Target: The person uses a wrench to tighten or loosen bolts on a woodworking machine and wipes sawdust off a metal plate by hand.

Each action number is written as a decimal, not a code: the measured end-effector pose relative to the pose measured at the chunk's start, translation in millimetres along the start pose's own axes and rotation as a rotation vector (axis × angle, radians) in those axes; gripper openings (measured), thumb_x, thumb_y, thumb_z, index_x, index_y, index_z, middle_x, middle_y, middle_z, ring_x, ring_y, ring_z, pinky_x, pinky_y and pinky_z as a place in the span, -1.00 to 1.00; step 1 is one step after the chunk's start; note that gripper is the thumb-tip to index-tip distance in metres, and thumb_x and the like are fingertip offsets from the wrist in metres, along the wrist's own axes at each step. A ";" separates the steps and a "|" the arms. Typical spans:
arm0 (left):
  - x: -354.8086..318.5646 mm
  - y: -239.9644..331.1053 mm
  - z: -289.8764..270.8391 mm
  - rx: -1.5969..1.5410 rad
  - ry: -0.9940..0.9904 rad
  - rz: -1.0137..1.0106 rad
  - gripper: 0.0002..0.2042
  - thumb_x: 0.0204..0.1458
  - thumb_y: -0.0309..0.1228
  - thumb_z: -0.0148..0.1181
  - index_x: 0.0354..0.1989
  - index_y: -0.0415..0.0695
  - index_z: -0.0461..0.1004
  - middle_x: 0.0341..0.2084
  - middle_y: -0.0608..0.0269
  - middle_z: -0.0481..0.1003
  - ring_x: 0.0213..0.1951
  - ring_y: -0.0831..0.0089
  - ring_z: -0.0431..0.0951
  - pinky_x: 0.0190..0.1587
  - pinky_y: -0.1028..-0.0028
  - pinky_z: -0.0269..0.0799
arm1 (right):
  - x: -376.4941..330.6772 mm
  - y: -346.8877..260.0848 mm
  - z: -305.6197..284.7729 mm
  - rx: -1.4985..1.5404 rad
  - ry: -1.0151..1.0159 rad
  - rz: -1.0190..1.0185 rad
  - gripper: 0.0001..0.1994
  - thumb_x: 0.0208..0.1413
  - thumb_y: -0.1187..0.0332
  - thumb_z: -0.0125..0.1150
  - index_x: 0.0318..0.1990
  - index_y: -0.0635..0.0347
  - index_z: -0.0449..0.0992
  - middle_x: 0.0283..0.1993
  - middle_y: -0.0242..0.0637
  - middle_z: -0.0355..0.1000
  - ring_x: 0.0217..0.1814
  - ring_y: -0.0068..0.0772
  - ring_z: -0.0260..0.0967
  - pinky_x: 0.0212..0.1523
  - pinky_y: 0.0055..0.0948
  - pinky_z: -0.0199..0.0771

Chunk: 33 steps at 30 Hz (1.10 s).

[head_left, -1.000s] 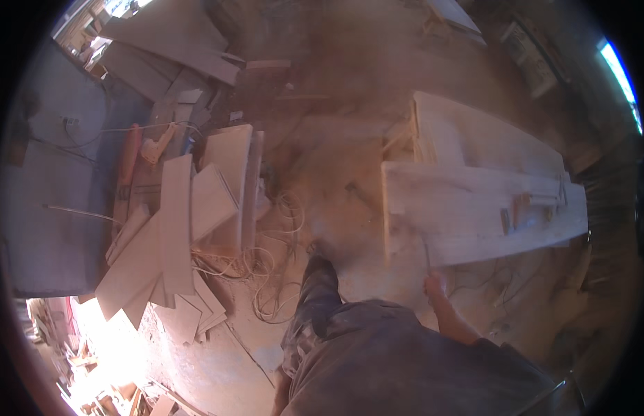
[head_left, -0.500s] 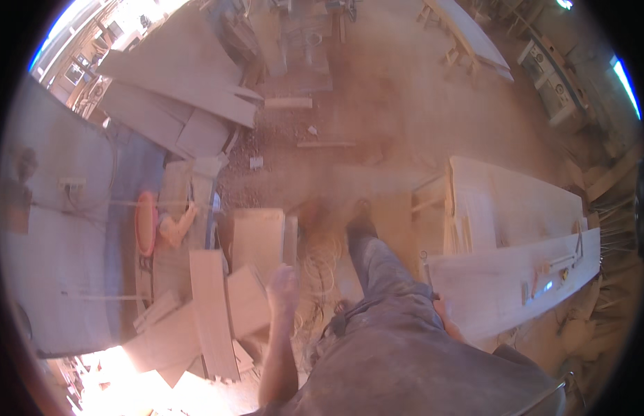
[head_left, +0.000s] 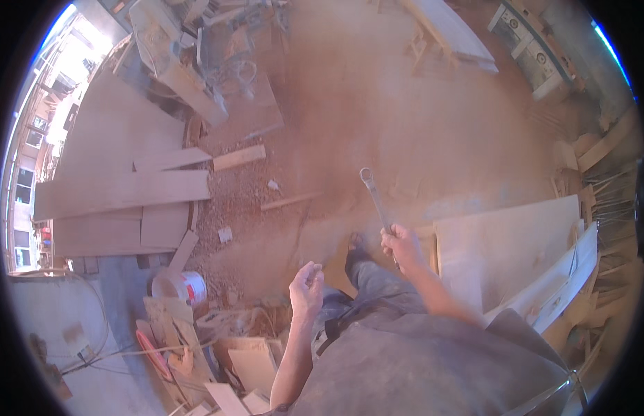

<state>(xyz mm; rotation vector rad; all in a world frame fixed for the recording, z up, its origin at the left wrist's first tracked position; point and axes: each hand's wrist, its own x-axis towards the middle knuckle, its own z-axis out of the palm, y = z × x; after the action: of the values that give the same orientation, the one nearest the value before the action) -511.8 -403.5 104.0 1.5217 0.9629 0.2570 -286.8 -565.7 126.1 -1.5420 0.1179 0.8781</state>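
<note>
Grey long metal wrench point(head_left: 376, 200) is gripped in the right hand point(head_left: 403, 248); the left hand point(head_left: 306, 291) half-curls, whether closed I cannot tell. Pale flat wooden boards point(head_left: 121, 194) crowd the left edge of the brown floor point(head_left: 349, 104).

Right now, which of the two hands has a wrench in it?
The right hand, closed around the near part of the wrench; the left hand, fingers curled, shows no tool.

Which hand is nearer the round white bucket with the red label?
Left. The left hand is right of the bucket, apart from it; the right hand, gripping a long grey metal wrench, is farther right.
</note>
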 end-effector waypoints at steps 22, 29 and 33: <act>572.5 298.4 145.4 0.601 -0.434 1.165 -0.70 -0.13 -0.44 0.23 -0.14 -0.04 0.57 -0.35 0.32 0.38 -0.15 0.30 0.38 0.02 0.28 0.34 | 431.7 -320.5 40.7 0.401 -0.649 0.167 -0.55 0.26 0.12 0.11 0.02 0.43 0.45 -0.22 0.04 0.55 -0.25 -0.12 0.55 -0.27 -0.25 0.51; 751.1 357.1 122.2 0.818 -0.254 1.102 -0.61 -0.16 -0.39 0.24 -0.06 -0.06 0.54 -0.09 0.21 0.42 0.07 0.15 0.36 0.14 0.15 0.31 | 605.9 -396.9 135.2 0.028 -0.602 0.334 -0.83 0.21 0.38 0.17 -0.10 0.20 0.45 -0.43 -0.35 0.39 -0.47 -0.52 0.34 -0.50 -0.52 0.27; 839.0 387.0 114.0 0.430 0.457 0.813 -0.60 -0.07 -0.54 0.19 0.03 -0.13 0.47 0.07 -0.01 0.35 0.14 0.07 0.33 0.19 0.07 0.29 | 680.1 -466.6 199.4 -0.070 -0.519 0.227 -0.86 0.21 0.40 0.15 -0.12 0.18 0.40 -0.48 -0.37 0.33 -0.58 -0.57 0.20 -0.60 -0.54 0.10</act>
<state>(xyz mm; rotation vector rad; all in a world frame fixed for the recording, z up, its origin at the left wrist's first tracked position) 249.3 132.4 121.7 2.2685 0.7146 1.0663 357.5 -13.4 125.8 -1.3339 -0.1173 1.4494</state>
